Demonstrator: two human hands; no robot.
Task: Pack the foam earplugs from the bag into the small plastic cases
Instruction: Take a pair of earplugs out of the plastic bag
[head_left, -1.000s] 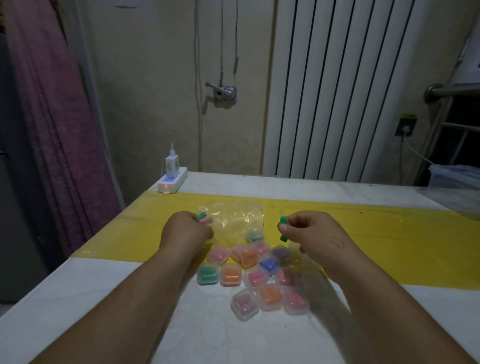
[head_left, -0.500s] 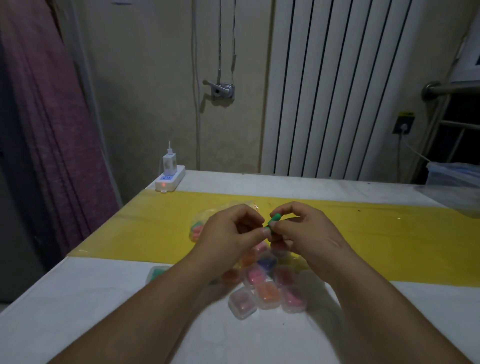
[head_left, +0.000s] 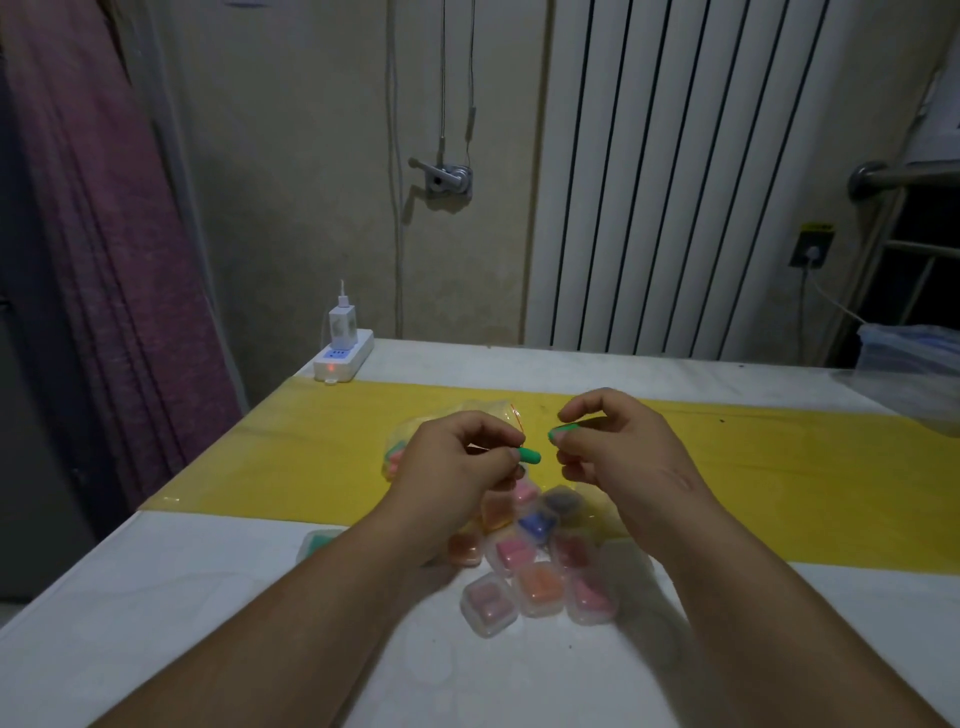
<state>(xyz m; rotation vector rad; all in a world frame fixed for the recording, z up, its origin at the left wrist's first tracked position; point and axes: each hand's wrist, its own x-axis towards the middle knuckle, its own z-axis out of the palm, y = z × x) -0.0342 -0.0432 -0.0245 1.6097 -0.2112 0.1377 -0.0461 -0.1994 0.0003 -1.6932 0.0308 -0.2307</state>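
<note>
Hands (head_left: 457, 470) (head_left: 621, 452) parted, each pinching one green earplug (head_left: 531, 456) (head_left: 566, 429).

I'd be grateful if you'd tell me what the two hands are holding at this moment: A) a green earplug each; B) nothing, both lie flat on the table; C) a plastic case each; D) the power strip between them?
A: the left hand pinches a green earplug at its fingertips, and the right hand pinches a second green earplug.
</note>
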